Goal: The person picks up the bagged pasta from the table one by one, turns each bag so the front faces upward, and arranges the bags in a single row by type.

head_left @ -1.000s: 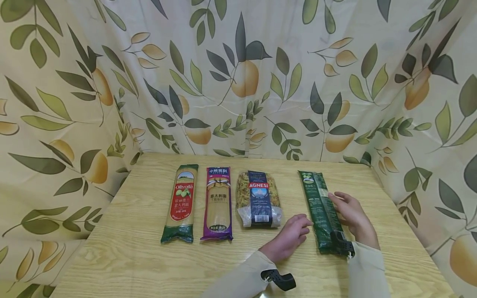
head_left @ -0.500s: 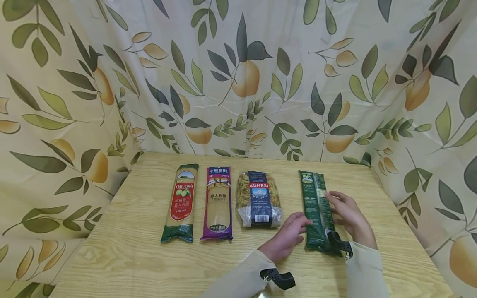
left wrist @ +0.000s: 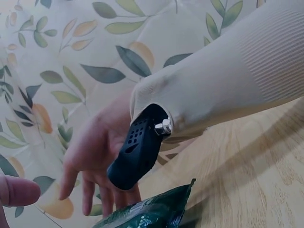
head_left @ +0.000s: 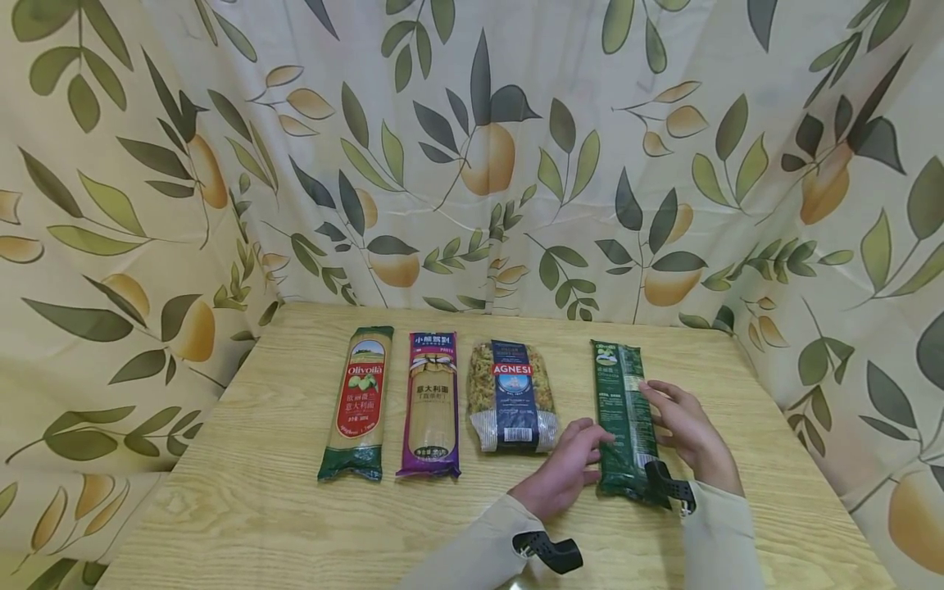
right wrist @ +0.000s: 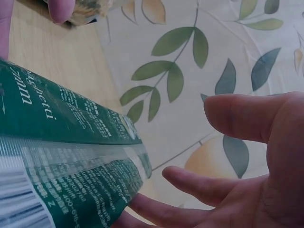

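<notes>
A green spaghetti pack [head_left: 624, 422] lies back side up at the right of the table, with its barcode toward the near end. My left hand [head_left: 564, 467] is at the pack's left edge, fingertips touching it. On the other side, my right hand [head_left: 692, 433] has its fingers loosely extended along the right edge. In the right wrist view, the right hand's thumb stands apart from its fingers, which reach the edge of the pack [right wrist: 61, 123]. A finger [left wrist: 19, 191] of the left hand enters the left wrist view, facing the right hand [left wrist: 99, 147].
To the left lie a red-labelled Olivoilà spaghetti pack [head_left: 359, 401], a purple pasta pack [head_left: 431, 406] and an Agnesi pasta bag [head_left: 510, 397], side by side. A leaf-patterned curtain [head_left: 442, 246] encloses the back and sides of the wooden table [head_left: 295, 533].
The green pack has turned a little, its near end swinging left, so it lies straighter. The left fingers have come onto its left edge, and the right hand has shifted slightly left.
</notes>
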### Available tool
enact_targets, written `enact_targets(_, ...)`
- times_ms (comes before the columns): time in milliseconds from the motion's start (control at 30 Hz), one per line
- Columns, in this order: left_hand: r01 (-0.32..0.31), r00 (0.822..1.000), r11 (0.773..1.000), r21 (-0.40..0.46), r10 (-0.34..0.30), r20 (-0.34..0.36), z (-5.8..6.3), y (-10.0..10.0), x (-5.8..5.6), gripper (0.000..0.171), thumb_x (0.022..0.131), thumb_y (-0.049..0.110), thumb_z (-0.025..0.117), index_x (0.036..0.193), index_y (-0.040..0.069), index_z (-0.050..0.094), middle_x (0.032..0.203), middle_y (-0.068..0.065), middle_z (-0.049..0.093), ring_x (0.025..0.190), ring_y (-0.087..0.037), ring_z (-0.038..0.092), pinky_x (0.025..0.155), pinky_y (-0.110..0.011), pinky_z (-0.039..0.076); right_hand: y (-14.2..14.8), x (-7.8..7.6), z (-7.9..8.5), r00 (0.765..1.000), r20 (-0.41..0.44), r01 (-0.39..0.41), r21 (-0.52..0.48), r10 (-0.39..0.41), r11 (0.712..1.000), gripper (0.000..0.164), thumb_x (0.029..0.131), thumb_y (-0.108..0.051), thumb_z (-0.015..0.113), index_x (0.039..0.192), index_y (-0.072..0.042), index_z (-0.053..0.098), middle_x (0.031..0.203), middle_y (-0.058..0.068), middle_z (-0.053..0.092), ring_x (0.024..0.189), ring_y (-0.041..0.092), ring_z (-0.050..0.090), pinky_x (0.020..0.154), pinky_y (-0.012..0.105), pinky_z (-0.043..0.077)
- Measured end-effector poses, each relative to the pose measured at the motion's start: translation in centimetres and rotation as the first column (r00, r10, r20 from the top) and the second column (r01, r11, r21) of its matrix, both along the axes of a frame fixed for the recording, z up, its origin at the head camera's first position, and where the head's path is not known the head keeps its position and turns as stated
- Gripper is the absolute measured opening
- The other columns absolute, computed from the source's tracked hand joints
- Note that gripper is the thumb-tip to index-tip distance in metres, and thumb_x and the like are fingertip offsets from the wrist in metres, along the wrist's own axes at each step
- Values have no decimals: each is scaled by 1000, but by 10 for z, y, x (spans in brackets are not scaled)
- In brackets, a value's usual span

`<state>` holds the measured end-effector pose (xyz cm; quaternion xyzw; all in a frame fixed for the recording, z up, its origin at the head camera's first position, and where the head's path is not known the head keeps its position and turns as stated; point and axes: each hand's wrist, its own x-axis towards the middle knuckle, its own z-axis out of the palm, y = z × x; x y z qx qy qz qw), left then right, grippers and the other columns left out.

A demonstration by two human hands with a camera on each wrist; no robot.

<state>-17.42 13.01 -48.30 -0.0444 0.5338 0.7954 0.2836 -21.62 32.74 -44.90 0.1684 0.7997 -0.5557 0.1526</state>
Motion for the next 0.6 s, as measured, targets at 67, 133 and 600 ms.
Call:
enact_targets(67, -5, 1000, 1000, 2, 5, 8, 0, -1, -1, 64, 89, 22, 63, 147, 7, 42, 143, -15, 48, 131, -37, 44, 97, -47, 45, 0, 0, -1, 1000, -2, -4, -7, 4, 1000, 95, 103, -65, 40, 165, -3, 4, 170, 31, 9, 152, 56, 22, 116, 68, 35)
enact_targets(133, -10, 1000, 1000, 0, 10, 11, 0, -1, -2, 61, 88, 22, 63, 144, 8, 44, 140, -14, 47, 127, -34, 45, 89, -40, 45, -1, 0, -2, 1000, -1, -10, -14, 10, 1000, 92, 104, -62, 39, 165, -2, 4, 169, 31, 10, 152, 55, 23, 117, 67, 36)
enact_targets(600, -3, 1000, 1000, -19, 3, 0, 1, -6, -6, 43, 90, 26, 62, 129, 11, 53, 121, -11, 47, 91, -20, 43, 73, -31, 37, -4, -3, -6, 999, -1, -51, -18, 51, 999, 87, 108, -54, 39, 165, 0, 1, 166, 33, 20, 151, 50, 29, 105, 53, 52)
